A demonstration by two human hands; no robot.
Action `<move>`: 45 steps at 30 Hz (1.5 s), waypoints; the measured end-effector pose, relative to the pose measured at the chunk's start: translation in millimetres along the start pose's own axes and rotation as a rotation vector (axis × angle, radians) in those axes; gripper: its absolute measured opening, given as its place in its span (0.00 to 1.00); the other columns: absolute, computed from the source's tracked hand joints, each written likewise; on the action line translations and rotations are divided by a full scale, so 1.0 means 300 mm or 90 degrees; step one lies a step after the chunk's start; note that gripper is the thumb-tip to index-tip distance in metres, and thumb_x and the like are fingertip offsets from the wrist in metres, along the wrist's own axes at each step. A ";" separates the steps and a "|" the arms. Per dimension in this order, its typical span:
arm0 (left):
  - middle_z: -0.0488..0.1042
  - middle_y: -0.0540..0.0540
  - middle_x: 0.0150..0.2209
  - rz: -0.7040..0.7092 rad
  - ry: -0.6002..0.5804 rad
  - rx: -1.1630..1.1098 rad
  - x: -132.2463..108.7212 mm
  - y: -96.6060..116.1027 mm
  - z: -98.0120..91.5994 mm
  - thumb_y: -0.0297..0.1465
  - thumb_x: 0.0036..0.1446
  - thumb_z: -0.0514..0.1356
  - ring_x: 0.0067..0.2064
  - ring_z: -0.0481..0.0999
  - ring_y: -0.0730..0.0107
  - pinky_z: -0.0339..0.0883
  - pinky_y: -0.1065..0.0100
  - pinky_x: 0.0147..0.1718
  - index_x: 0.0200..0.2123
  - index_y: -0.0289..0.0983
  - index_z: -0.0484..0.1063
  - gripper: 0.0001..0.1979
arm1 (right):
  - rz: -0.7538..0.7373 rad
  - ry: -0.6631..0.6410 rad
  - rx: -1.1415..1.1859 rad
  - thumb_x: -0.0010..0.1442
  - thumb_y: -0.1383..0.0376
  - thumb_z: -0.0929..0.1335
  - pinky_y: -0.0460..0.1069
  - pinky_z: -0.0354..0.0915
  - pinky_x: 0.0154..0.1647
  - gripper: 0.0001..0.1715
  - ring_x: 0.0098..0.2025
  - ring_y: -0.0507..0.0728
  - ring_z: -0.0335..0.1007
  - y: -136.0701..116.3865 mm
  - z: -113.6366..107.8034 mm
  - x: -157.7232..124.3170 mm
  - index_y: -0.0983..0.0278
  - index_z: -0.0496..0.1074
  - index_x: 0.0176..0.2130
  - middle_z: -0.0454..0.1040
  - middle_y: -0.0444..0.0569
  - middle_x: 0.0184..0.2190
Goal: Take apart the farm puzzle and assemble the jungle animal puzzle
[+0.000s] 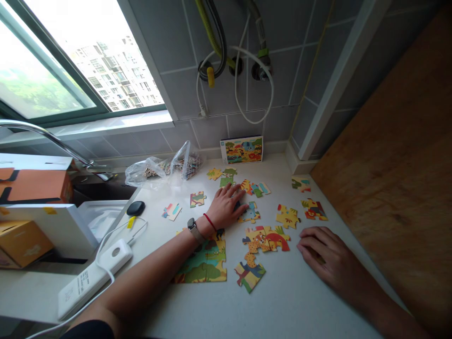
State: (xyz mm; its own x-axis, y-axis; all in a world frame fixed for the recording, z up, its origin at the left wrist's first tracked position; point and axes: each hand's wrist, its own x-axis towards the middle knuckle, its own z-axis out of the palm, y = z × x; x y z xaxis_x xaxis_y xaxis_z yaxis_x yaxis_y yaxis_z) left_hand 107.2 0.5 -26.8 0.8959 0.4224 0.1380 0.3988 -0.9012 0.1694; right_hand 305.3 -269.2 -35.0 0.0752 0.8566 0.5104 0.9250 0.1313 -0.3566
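Observation:
My left hand (228,207) reaches over the white counter, palm down with fingers spread. Its fingertips lie by a green puzzle piece (226,181) and an orange striped piece (246,186). A blue animal piece (251,213) shows beside the thumb, partly covered. Under my left forearm is a joined green puzzle section (215,263), partly hidden. My right hand (326,256) rests at the right with its fingers curled together; whatever they hold, if anything, is hidden. Left of it lie a joined leopard-and-red section (266,239) and a yellow spotted piece (287,216).
A puzzle box (242,149) leans against the tiled wall. Loose pieces lie around, including a lion piece (314,209). Left are a plastic bag (169,167) of small things, a white power strip (95,278) with a cable, a black oval object (135,208), and boxes by the sink.

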 end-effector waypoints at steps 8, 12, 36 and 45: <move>0.64 0.38 0.69 -0.005 0.039 0.004 -0.005 0.001 0.025 0.46 0.72 0.53 0.70 0.60 0.44 0.59 0.45 0.67 0.66 0.39 0.67 0.27 | 0.005 -0.023 -0.002 0.69 0.67 0.66 0.54 0.71 0.43 0.08 0.43 0.60 0.73 0.000 -0.001 -0.001 0.59 0.75 0.39 0.76 0.51 0.39; 0.64 0.35 0.68 -0.014 0.061 -0.011 -0.004 -0.005 0.036 0.44 0.71 0.55 0.69 0.62 0.43 0.60 0.46 0.66 0.66 0.36 0.67 0.27 | 0.011 -0.019 -0.002 0.69 0.67 0.66 0.54 0.71 0.43 0.08 0.43 0.60 0.73 -0.006 -0.004 0.001 0.59 0.75 0.39 0.76 0.51 0.39; 0.55 0.40 0.73 0.024 -0.005 -0.070 -0.005 -0.008 0.038 0.48 0.71 0.56 0.74 0.52 0.37 0.52 0.34 0.67 0.65 0.52 0.71 0.23 | 0.076 -0.068 0.007 0.68 0.69 0.66 0.56 0.72 0.46 0.09 0.44 0.60 0.73 -0.032 -0.018 0.006 0.60 0.75 0.38 0.76 0.50 0.39; 0.58 0.39 0.69 0.060 0.062 -0.058 -0.006 -0.018 0.050 0.44 0.71 0.56 0.69 0.60 0.41 0.59 0.39 0.65 0.63 0.50 0.72 0.21 | 0.138 0.038 0.021 0.69 0.66 0.66 0.59 0.72 0.50 0.08 0.47 0.62 0.73 -0.015 -0.017 0.000 0.59 0.75 0.38 0.76 0.53 0.41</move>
State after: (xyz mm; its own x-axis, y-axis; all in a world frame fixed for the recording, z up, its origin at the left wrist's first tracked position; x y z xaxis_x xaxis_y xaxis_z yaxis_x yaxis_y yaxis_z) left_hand 106.4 3.1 -42.4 0.9030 0.3484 0.2513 0.2913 -0.9266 0.2378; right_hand 303.1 -272.4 -29.4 0.2938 0.8356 0.4642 0.8721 -0.0355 -0.4881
